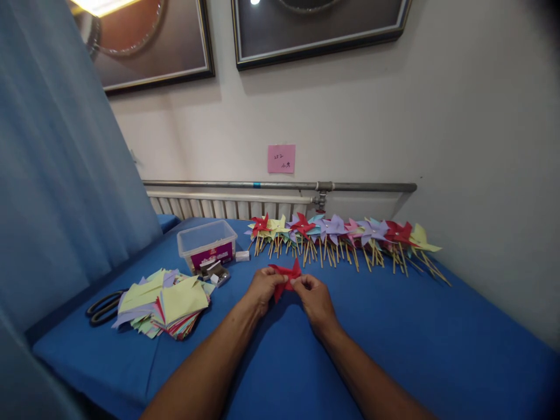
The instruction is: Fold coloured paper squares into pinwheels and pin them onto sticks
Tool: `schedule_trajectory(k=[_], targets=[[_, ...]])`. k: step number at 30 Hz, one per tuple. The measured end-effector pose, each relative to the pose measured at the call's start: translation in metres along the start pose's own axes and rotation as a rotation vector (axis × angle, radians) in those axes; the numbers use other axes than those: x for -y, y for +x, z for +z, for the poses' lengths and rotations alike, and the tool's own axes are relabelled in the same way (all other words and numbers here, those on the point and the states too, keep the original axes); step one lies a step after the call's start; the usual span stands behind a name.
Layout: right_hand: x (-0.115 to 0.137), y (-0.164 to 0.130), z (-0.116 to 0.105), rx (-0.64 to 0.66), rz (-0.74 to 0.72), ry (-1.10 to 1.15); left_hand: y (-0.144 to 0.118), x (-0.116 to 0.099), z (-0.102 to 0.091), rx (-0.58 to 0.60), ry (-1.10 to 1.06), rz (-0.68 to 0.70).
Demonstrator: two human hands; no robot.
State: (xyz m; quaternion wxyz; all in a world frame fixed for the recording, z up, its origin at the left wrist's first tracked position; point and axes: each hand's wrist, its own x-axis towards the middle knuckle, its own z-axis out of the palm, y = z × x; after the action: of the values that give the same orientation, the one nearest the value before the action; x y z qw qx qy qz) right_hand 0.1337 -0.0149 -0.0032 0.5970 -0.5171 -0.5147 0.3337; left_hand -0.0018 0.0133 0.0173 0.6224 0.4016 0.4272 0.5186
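Between my two hands is a red paper pinwheel (294, 270), its points folded in toward the middle. My left hand (263, 286) grips it from the left, thumb near its centre. From the right, my right hand (315, 296) pinches it near the centre with thumb and forefinger. The pinwheel is held just above the blue cloth, and no stick shows on it. Whether a pin sits at its centre, I cannot tell. Behind my hands lies a long row of finished pinwheels (332, 227) on thin sticks, in red, yellow, purple, pink and blue.
A stack of coloured paper sheets (184, 300) lies at left, beside black-handled scissors (105, 307). Behind it stand a clear plastic tub (207, 233), a small open box (217, 274) and a small white box (242, 256). The blue-covered table (406, 344) meets a wall with a radiator (227, 201).
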Motion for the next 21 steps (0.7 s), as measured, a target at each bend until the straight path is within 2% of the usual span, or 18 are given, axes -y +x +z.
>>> schedule_trajectory(k=[8, 11, 14, 17, 21], targets=[[-0.001, 0.002, 0.002, 0.01, -0.015, -0.008, 0.002, 0.002, -0.001, 0.015, 0.024, 0.017], [-0.002, 0.004, 0.004, -0.033, 0.007, 0.107, 0.002, 0.0, -0.001, -0.005, 0.01, 0.019], [0.0, 0.005, 0.004, -0.045, 0.093, 0.307, 0.001, -0.003, -0.001, 0.005, -0.025, 0.008], [0.006, 0.004, 0.001, 0.054, 0.164, 0.392, -0.001, -0.004, 0.0, 0.033, -0.039, 0.016], [0.017, 0.003, -0.009, 0.217, 0.216, 0.333, -0.002, -0.004, 0.001, 0.032, 0.052, 0.03]])
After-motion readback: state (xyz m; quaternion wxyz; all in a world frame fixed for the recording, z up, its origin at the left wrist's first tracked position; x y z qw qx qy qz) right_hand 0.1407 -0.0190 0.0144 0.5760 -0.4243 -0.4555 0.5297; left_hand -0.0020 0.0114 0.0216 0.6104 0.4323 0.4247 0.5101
